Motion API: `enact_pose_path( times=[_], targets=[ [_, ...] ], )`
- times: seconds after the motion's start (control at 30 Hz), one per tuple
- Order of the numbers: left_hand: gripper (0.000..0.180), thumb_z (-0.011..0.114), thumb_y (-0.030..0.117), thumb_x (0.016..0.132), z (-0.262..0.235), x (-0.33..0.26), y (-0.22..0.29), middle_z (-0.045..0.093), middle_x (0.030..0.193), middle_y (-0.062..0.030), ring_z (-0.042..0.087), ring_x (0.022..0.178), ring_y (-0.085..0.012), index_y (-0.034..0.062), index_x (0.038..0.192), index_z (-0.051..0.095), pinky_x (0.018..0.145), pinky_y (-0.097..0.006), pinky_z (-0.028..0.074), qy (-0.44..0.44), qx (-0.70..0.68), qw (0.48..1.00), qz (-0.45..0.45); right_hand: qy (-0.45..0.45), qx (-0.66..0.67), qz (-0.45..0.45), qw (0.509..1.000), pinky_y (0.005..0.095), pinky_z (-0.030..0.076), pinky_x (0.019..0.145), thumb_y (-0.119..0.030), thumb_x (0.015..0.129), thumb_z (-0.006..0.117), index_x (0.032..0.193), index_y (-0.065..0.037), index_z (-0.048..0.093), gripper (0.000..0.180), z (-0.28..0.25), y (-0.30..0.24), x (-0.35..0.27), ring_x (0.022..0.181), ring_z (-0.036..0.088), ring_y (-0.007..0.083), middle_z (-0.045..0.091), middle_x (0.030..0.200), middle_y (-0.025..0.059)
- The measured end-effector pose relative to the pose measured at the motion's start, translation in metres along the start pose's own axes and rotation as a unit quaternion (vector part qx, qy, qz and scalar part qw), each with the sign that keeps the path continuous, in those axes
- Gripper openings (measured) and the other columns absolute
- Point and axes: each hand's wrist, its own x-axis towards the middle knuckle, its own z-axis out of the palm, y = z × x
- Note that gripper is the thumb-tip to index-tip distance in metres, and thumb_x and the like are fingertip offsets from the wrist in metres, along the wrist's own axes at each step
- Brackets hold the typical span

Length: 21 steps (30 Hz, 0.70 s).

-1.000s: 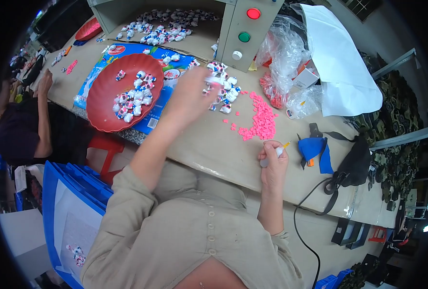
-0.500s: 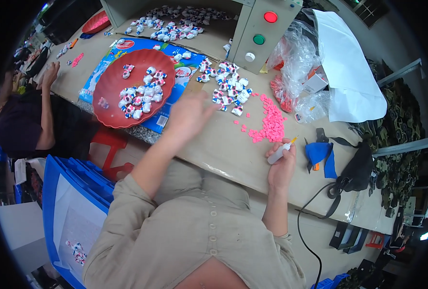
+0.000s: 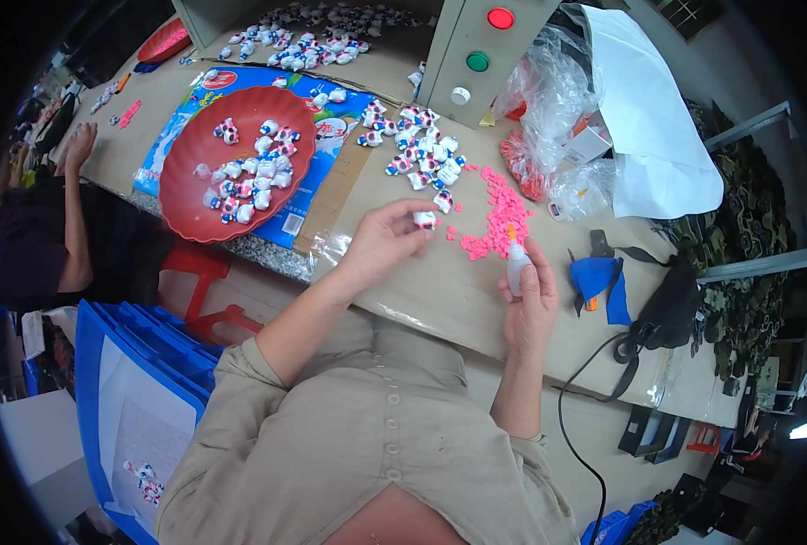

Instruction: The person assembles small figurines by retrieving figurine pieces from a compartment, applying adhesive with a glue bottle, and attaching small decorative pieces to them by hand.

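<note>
- Left hand (image 3: 385,243) has moved rightward, nearer to the right hand (image 3: 533,302).
- White bottle (image 3: 518,269) is turned more upright, clamped in the right hand, near the pink pieces (image 3: 503,207).
- Small figure (image 3: 424,220) is pinched in left fingertips (so both hands are now occupied).

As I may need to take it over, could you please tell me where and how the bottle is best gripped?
I would pinch the bottle by its white body, coming from the left: the right hand wraps its right side and base, while the left flank is largely exposed. The orange nozzle is narrow and tapered, so likely a poor grip.
</note>
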Motion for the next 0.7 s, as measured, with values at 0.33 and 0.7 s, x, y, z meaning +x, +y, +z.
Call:
enact_pose_path(
  times=[0.33,0.7],
  targets=[
    [0.026,0.059,0.001,0.076,0.021,-0.002,-0.021,0.057,0.092,-0.0049,0.056,0.079,-0.0087,0.0016,0.101,0.053,0.067,-0.022,0.047,0.009,0.071,0.995,0.072,-0.012,0.071,-0.073,0.995,0.0247,0.041,0.060,-0.015,0.081,0.057,0.098,-0.003,0.046,0.023,0.002,0.011,0.007,0.068,0.050,0.0116,0.053,0.088,0.0062],
    [0.024,0.061,0.001,0.074,0.021,-0.004,-0.025,0.058,0.091,-0.0078,0.059,0.078,-0.0121,0.0008,0.097,0.054,0.067,-0.023,0.048,0.013,0.070,0.994,0.081,-0.026,-0.115,-0.131,0.984,0.0248,0.044,0.063,-0.012,0.083,0.053,0.101,-0.003,0.040,0.024,0.001,0.031,0.002,0.073,0.050,0.0129,0.051,0.091,0.0095]
  ],
)
